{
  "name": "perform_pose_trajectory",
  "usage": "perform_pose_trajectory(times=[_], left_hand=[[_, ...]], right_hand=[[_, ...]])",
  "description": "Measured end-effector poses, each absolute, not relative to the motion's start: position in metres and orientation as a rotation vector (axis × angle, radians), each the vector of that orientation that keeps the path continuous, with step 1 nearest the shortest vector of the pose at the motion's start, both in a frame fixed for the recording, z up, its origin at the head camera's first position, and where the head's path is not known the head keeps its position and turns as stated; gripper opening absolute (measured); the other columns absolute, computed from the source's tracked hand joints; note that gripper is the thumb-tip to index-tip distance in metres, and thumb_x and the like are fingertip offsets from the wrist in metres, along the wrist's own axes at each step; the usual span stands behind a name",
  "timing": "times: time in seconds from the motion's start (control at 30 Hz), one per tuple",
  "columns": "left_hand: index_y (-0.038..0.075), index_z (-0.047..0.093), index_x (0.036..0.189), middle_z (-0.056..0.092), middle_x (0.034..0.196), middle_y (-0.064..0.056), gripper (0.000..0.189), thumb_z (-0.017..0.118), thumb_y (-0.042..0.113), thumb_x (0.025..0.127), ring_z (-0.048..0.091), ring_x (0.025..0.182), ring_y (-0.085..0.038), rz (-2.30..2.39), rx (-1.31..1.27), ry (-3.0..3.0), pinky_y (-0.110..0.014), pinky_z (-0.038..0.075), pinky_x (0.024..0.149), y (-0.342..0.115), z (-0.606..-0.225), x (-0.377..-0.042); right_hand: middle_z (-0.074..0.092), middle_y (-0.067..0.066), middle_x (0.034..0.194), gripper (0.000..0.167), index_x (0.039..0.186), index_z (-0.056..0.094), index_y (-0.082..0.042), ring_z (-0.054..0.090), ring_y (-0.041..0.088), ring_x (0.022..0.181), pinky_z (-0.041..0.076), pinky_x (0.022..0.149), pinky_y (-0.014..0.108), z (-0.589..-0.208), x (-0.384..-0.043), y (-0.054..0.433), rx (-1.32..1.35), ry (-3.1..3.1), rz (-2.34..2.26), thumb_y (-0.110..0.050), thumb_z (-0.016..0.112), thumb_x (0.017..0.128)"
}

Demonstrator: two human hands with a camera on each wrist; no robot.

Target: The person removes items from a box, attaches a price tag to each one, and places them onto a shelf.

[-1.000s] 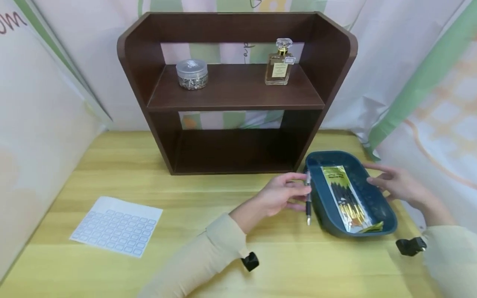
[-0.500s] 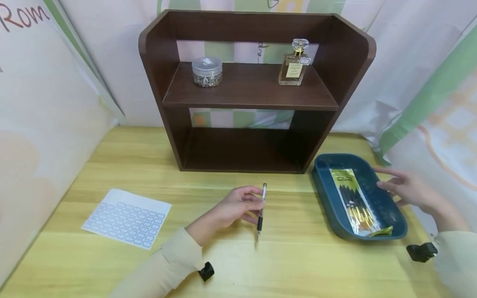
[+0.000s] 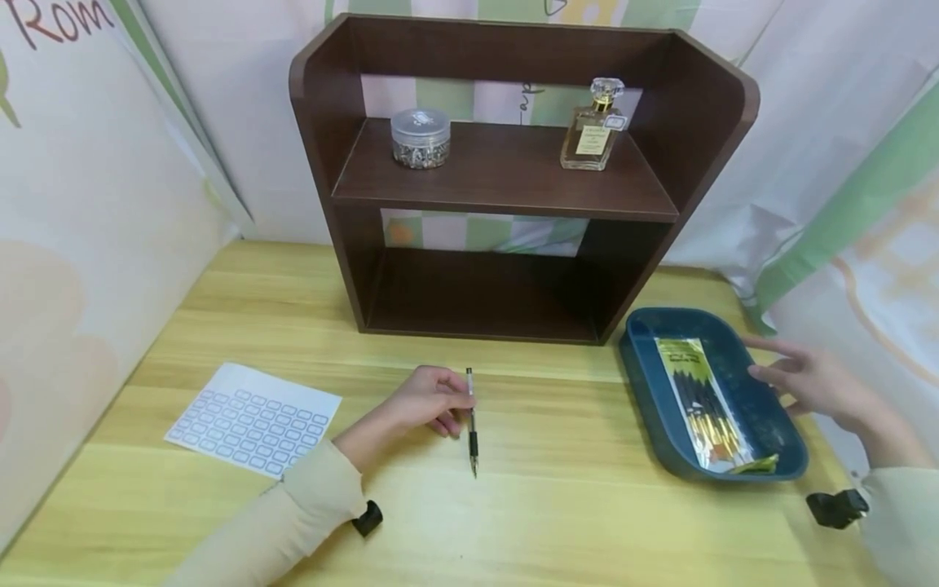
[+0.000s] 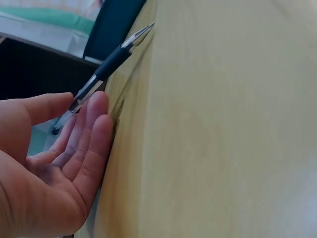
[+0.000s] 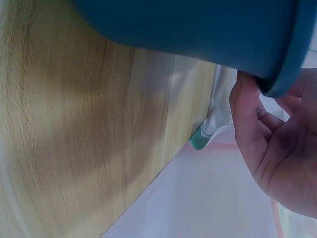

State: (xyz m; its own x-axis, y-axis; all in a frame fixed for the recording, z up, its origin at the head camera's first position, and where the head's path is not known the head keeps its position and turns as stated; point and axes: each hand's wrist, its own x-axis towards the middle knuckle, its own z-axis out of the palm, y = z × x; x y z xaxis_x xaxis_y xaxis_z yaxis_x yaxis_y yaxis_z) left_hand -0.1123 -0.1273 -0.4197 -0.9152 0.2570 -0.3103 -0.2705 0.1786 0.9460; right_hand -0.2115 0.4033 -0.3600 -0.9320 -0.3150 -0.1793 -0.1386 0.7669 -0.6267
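Head view: the pen is in the left hand, thumb and fingers grasping the upper part of its barrel above the counter. Its long axis runs almost straight from twelve to six o'clock, writing tip at six. In the left wrist view that tip points between one and two o'clock; whether it touches the counter I cannot tell. At the pen's three o'clock sits the tray, holding a brush pack; the right hand pinches the rim on its three o'clock side. The sheet lies at nine, the shelf stands at twelve.
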Motion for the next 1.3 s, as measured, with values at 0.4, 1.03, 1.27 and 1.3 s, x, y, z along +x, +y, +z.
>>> perform_pose_trajectory(times=[0.4, 1.03, 1.27, 1.3], left_hand=[[0.006, 0.07, 0.091, 0.072, 0.073, -0.008, 0.014, 0.073, 0.019, 0.093, 0.059, 0.044, -0.015, 1.508, -0.025, 2.282, -0.025, 0.049, 0.04, -0.139, -0.415, -0.118], [0.004, 0.066, 0.088, 0.07, 0.07, -0.012, 0.017, 0.071, 0.018, 0.095, 0.063, 0.046, -0.018, 1.465, -0.008, 2.3, -0.031, 0.056, 0.045, -0.14, -0.413, -0.122], [0.002, 0.065, 0.098, 0.071, 0.08, -0.013, 0.014, 0.069, 0.016, 0.097, 0.067, 0.055, -0.024, 1.623, 0.076, 2.28, -0.036, 0.06, 0.053, -0.152, -0.412, -0.106], [0.003, 0.065, 0.099, 0.071, 0.081, -0.013, 0.014, 0.07, 0.016, 0.096, 0.068, 0.057, -0.026, 1.638, 0.095, 2.291, -0.037, 0.06, 0.054, -0.155, -0.41, -0.102]], right_hand=[[0.053, 0.043, 0.129, 0.058, 0.158, 0.03, -0.014, 0.061, 0.018, 0.092, 0.061, 0.066, 0.037, -0.361, -0.212, 0.403, -0.348, 2.692, -0.909, -0.024, 0.053, 0.106], [0.061, 0.039, 0.116, 0.06, 0.154, 0.029, 0.001, 0.064, 0.024, 0.082, 0.061, 0.06, 0.038, -0.36, -0.214, 0.395, -0.339, 2.747, -0.838, -0.023, 0.055, 0.106], [0.06, 0.043, 0.108, 0.057, 0.142, 0.035, 0.019, 0.069, 0.025, 0.076, 0.058, 0.057, 0.032, -0.356, -0.215, 0.382, -0.484, 2.88, -0.82, -0.014, 0.059, 0.102], [0.058, 0.044, 0.11, 0.056, 0.141, 0.037, 0.019, 0.068, 0.03, 0.08, 0.057, 0.057, 0.03, -0.353, -0.215, 0.378, -0.505, 2.918, -0.81, -0.015, 0.06, 0.102]])
